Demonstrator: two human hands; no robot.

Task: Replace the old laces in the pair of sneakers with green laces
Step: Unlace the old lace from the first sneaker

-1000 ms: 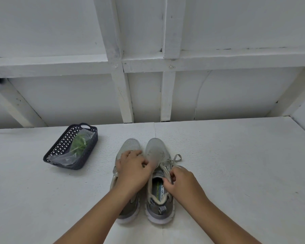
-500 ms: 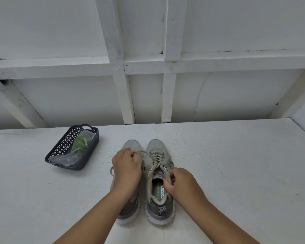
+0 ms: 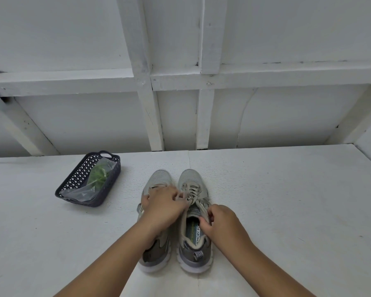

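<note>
Old lace (image 3: 192,190) is soft, light, limp — left hand (image 3: 162,205) pinches it nr the eyelets, right hand (image 3: 220,220) grips right shoe (image 3: 194,219) tongue, so pull slack crossing by crossing.

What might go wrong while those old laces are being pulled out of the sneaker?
The left hand pinches the old lace and the right hand grips the right sneaker at its collar; a hard tug could snag the lace in an eyelet. The left sneaker lies under the left wrist and could get shoved sideways.
</note>
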